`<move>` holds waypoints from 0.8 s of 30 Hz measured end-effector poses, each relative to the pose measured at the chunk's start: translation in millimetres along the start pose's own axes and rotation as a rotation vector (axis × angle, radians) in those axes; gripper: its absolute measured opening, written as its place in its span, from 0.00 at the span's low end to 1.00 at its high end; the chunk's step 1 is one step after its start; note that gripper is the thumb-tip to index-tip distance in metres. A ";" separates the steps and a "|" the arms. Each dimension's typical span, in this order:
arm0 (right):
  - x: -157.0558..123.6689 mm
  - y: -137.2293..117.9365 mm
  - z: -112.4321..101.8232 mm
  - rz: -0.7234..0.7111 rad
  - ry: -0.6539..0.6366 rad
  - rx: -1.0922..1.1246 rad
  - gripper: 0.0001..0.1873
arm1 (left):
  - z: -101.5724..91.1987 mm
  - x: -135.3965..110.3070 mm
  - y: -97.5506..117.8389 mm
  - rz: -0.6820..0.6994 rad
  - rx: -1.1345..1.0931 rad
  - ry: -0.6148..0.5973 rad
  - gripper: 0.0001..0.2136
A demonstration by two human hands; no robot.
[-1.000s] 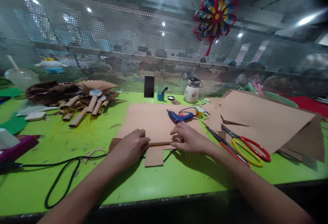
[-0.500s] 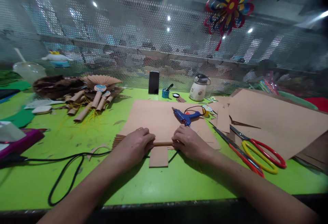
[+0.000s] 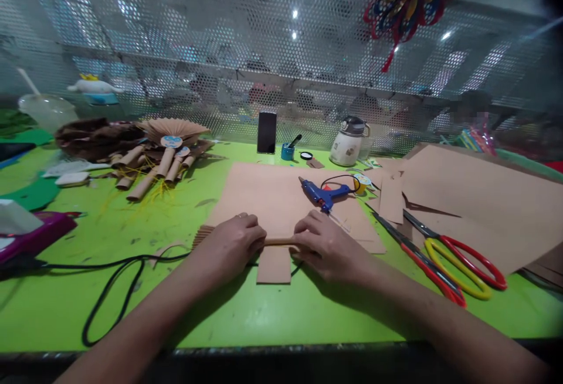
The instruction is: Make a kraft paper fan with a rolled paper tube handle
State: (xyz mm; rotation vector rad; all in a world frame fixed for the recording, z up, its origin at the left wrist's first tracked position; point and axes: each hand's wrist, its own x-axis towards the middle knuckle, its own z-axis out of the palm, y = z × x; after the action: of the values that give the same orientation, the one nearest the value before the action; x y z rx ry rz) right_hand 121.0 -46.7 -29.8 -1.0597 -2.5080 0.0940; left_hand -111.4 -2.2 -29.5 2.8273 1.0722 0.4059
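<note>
A sheet of brown kraft paper lies on the green table in front of me. Its near edge is turned into a narrow rolled or folded strip. My left hand pinches this edge from the left, fingers closed. On the other side, my right hand has its fingers curled closed over the same edge; its fingertips are partly hidden. Between the hands, a small kraft paper rectangle sticks out toward me from under the edge. Pleated paper shows beside my left hand. A blue glue gun rests on the sheet beyond my right hand.
Two pairs of scissors lie at the right, beside a large kraft sheet. Paper fans with rolled handles are piled at the left. A black cable loops across the table. A phone and a white bottle stand at the back.
The camera view has tilted down and shifted slightly. Both hands stay on the paper's near edge, with the right fingers shifted a little; the paper itself looks much the same.
</note>
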 end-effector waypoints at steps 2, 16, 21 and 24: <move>1.5 -8.5 -2.7 -0.036 -0.061 -0.010 0.06 | -1.6 0.3 1.5 -0.009 0.001 -0.009 0.13; 7.8 -51.1 -0.5 -0.261 -0.207 -0.361 0.08 | -4.8 -0.1 4.5 -0.037 -0.033 -0.006 0.13; 3.7 -55.9 16.3 -0.228 -0.086 -0.443 0.07 | -2.3 -0.9 2.1 -0.033 -0.041 -0.003 0.11; 2.3 -54.6 18.8 -0.242 0.019 -0.437 0.07 | 0.1 -0.6 -0.9 -0.004 -0.059 0.023 0.11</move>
State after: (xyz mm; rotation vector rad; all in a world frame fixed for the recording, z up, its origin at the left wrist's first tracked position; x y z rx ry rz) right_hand 75.4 -82.0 -34.1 -0.8881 -2.6820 -0.5533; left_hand -112.4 -1.9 -29.9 2.7758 1.0520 0.4628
